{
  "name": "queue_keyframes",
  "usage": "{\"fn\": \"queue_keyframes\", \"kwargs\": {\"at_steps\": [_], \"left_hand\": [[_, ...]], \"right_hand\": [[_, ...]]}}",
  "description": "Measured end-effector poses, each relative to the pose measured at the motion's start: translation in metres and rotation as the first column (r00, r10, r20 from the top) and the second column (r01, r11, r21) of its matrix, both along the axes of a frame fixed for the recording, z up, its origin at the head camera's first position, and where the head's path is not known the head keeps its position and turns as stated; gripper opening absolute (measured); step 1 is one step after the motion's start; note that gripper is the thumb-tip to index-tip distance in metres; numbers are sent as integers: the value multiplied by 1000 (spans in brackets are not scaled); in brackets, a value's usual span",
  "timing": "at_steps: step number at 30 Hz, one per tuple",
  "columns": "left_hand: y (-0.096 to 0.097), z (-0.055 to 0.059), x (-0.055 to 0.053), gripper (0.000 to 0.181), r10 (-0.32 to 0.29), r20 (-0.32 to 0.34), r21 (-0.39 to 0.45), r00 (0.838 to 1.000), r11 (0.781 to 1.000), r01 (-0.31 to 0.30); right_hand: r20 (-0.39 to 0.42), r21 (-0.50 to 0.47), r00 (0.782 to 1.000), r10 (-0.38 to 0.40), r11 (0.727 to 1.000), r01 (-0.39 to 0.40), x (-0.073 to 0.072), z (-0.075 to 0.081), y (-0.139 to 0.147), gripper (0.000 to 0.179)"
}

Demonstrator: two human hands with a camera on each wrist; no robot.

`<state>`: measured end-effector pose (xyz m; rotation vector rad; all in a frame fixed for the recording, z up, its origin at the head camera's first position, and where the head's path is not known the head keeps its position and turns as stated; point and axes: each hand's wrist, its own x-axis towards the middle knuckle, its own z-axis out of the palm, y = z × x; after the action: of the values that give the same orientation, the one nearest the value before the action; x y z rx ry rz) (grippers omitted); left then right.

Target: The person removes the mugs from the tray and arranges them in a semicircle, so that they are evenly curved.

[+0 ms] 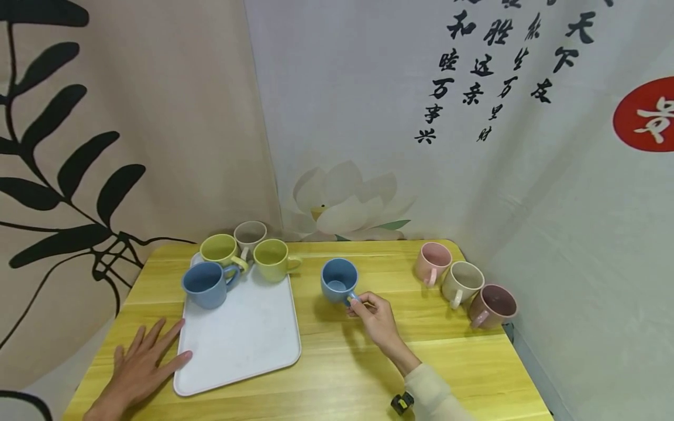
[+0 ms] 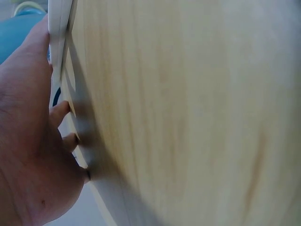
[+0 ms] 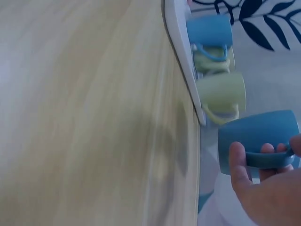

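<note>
My right hand (image 1: 376,318) grips a blue mug (image 1: 337,279) by its handle, to the right of the white tray (image 1: 242,345). In the right wrist view, fingers curl round the handle of that blue mug (image 3: 258,134), which is off the table. My left hand (image 1: 144,365) lies with fingers spread at the tray's left edge, thumb and fingertips touching its rim. On the tray's far part stand another blue mug (image 1: 205,286), two yellow-green mugs, one at the left (image 1: 218,248) and one at the right (image 1: 272,260), and a grey-white mug (image 1: 250,233) behind them.
At the right side of the wooden table (image 1: 347,374) stand a pink mug (image 1: 433,263), a cream mug (image 1: 462,283) and a dusky mauve mug (image 1: 492,307), close together near the edge. A printed curtain (image 1: 358,117) hangs behind the table.
</note>
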<state>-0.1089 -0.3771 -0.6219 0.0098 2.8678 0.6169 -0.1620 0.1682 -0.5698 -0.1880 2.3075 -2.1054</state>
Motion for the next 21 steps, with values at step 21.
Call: {"fn": "queue_keyframes", "kwargs": {"at_steps": [21], "left_hand": [[-1, -3, -1, 97, -2, 5, -4, 1000, 1000, 2]], "right_hand": [[-2, -66, 932, -362, 930, 361, -48, -3, 58, 27]]}}
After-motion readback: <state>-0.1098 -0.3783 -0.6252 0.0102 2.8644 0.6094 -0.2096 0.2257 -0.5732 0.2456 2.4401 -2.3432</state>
